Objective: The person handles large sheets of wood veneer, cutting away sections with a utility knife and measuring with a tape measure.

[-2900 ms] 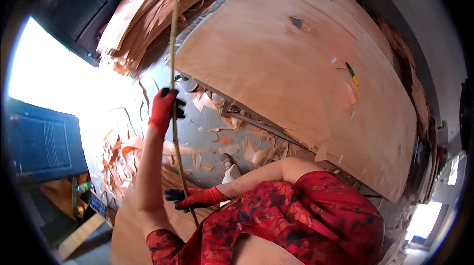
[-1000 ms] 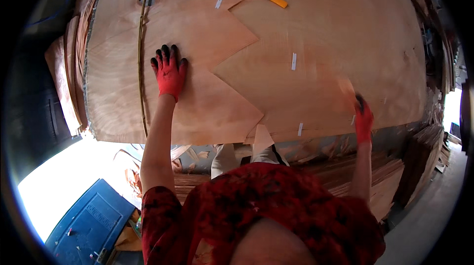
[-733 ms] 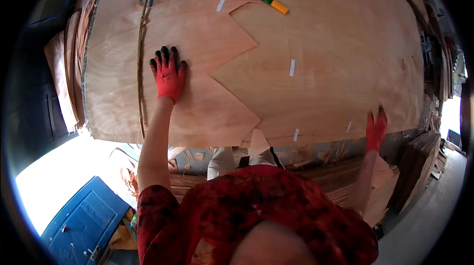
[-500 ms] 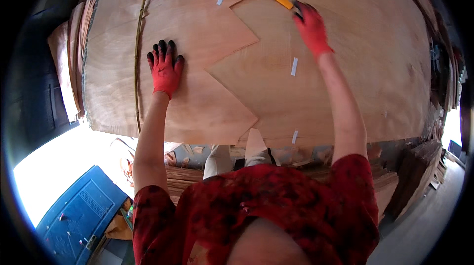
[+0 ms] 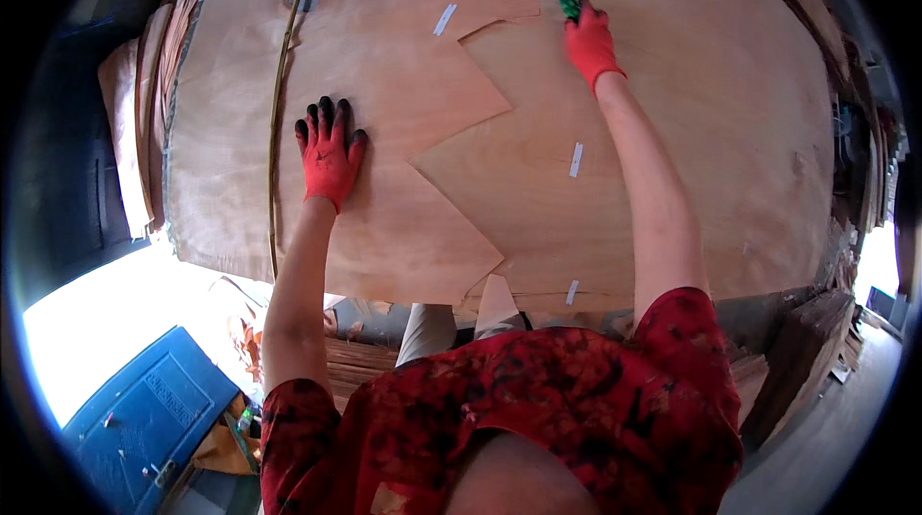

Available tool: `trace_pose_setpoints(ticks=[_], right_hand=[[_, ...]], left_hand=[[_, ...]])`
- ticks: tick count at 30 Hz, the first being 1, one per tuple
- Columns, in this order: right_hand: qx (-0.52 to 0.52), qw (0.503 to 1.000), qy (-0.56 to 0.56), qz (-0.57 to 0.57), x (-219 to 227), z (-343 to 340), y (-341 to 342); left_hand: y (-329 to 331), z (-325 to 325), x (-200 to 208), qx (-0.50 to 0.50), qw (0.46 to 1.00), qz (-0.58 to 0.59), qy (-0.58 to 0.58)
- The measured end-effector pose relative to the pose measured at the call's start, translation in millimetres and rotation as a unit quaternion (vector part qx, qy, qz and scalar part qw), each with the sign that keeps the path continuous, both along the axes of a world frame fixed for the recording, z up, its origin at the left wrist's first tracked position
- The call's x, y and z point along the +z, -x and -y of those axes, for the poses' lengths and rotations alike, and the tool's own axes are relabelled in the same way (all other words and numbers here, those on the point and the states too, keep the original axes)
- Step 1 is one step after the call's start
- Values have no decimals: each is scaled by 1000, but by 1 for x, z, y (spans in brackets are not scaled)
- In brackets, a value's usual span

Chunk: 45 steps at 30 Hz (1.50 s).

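A thin wood veneer sheet (image 5: 403, 83) with a jagged right edge lies over a second, paler veneer sheet (image 5: 711, 150). My left hand (image 5: 331, 158), in a red glove with black fingertips, rests flat on the upper sheet, fingers spread. In the same kind of glove, my right hand (image 5: 589, 43) is closed around a utility knife (image 5: 568, 2). Only the knife's green front and dark tip show; the rest is hidden in my palm. Its tip points away from me, just right of the jagged edge's far part.
A long thin stick (image 5: 279, 93) lies left of my left hand. White tape strips (image 5: 445, 20) stick to the sheets. Veneer stacks (image 5: 139, 121) stand beyond the left edge. A blue panel (image 5: 144, 419) is at lower left, and stacked wood (image 5: 802, 352) at lower right.
My right hand has closed further over the knife, covering its yellow handle, and the knife has turned to point more directly away. My left hand stays flat on the sheet. The view has shifted slightly.
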State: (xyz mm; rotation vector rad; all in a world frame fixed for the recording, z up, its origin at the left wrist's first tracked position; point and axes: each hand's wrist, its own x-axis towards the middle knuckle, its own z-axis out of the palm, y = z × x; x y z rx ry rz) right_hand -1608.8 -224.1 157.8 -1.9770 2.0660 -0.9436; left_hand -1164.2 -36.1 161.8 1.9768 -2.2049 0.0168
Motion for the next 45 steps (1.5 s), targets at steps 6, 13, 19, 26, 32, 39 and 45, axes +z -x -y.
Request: trace_pose_setpoints(ticks=[6,13,19,26,32,39,45], right_hand=[[-1,854,-153,497,38,-51,54],[84,799,-171,570,50,-47,-1],[60,792,-210,570,11,-15,-32],[-35,915,-132,380,67,-30,67],[116,921,-241,281,88,14,37],[205,926,-236,212,60,51,-32],[198,965,-164,49,37,78,-73]], left_hand=[[-2,-3,-2,11,1000,-8,-7],[78,56,10,-58,987,-119,93],[187,159,5,-120,980,-129,98],[208,176,-28,-79,993,-66,62],[211,177,-20,-89,993,-64,46],[211,177,-19,-91,990,-84,67],[212,176,-13,-91,992,-77,46]])
